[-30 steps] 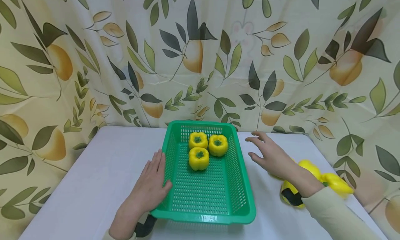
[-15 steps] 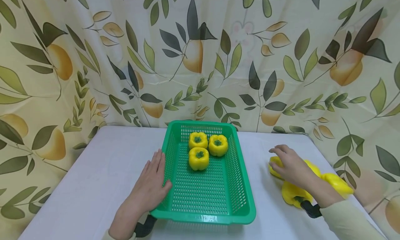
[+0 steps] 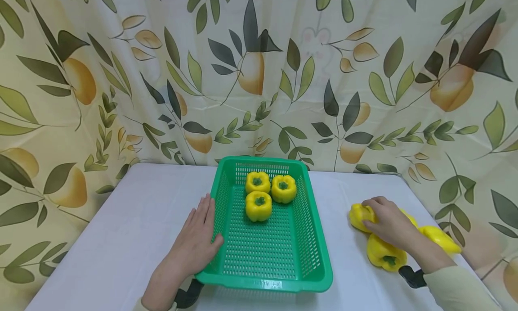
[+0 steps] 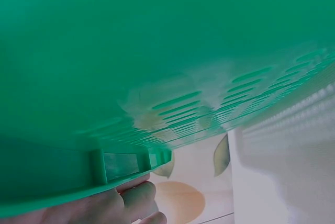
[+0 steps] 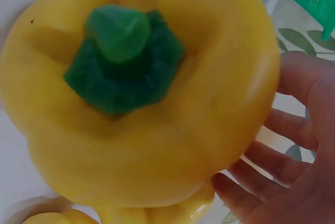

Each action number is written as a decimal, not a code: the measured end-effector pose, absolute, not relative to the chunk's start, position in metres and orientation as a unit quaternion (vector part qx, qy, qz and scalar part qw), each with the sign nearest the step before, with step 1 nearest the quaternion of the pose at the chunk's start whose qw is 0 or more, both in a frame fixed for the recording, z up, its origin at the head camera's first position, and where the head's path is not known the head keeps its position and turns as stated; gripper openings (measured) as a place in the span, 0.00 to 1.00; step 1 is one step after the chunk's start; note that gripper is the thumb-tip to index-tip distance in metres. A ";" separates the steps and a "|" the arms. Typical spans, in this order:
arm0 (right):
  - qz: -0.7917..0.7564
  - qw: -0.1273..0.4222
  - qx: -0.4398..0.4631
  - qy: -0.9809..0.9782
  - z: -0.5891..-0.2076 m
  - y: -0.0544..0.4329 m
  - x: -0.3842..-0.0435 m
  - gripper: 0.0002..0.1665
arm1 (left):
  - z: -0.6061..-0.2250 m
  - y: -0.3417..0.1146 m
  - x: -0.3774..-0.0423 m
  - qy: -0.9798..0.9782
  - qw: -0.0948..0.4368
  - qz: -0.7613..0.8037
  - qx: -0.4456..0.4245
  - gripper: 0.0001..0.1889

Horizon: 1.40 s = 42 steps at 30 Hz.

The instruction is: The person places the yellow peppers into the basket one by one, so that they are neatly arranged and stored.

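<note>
A green plastic basket (image 3: 322, 243) stands on the white table, with yellow bell peppers (image 3: 259, 206) grouped in its far half, stems up. My left hand (image 3: 192, 239) rests along the basket's left side, fingers straight. In the left wrist view, fingertips (image 4: 138, 198) show beneath the basket's rim (image 4: 78, 199). To the right of the basket, my right hand (image 3: 389, 222) holds a yellow bell pepper (image 3: 358, 217) on the table, fingers over its top and thumb on the near side. Another bell pepper (image 3: 386, 254) lies just in front of that hand and fills much of the right wrist view.
More yellow peppers lie at the right, one of them (image 3: 439, 239) beyond my right wrist and another partly hidden by the hand. A curtain (image 3: 279, 77) printed with fruit and leaves hangs behind the table (image 3: 109, 230).
My right hand has moved right and down from beside the basket to the loose peppers, and its fingers have come round one. The left hand and the basket stay put.
</note>
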State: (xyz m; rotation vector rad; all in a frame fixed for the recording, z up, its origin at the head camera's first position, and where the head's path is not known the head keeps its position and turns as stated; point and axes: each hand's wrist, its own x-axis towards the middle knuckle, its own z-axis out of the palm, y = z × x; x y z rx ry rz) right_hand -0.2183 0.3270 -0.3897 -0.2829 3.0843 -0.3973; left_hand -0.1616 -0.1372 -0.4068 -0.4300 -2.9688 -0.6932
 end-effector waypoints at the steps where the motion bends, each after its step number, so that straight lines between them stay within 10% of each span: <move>1: -0.128 0.011 -0.090 0.988 -0.390 0.327 -0.219 0.28 | -0.407 -0.137 -0.162 -0.964 0.029 -0.226 -0.139 0.42; 42: -0.087 0.022 -0.117 0.989 -0.400 0.326 -0.220 0.40 | -0.405 -0.136 -0.161 -0.962 0.034 -0.232 -0.140 0.41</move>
